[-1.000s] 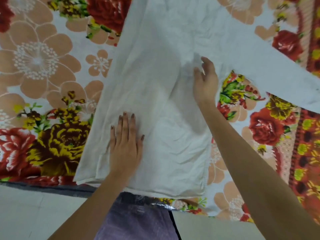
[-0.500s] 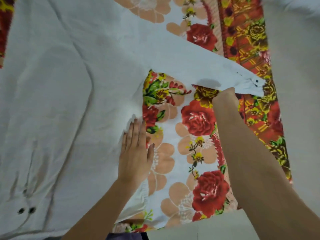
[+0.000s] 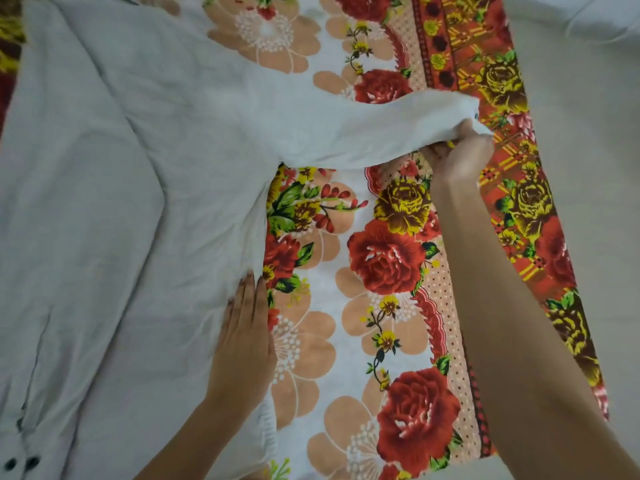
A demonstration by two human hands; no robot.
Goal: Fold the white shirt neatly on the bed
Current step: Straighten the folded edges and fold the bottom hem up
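Note:
The white shirt (image 3: 114,216) lies spread over the left half of the floral bed sheet (image 3: 388,258). Its right sleeve (image 3: 346,129) stretches out to the right, and the cuff end is lifted off the sheet. My right hand (image 3: 457,157) is closed on that cuff end. Lying flat with fingers together, my left hand (image 3: 244,341) presses the shirt's side edge below the armpit. Two dark buttons (image 3: 20,464) show at the lower left corner.
The sheet's red and yellow patterned border (image 3: 519,202) runs along the right. Beyond it lies plain pale fabric (image 3: 588,168). A strip of pale floor (image 3: 519,469) shows at the bottom right, at the bed's near edge.
My right hand went from the armpit out to the cuff, closed on it and lifted it. My left hand shifted to the shirt's right side edge. The view panned right.

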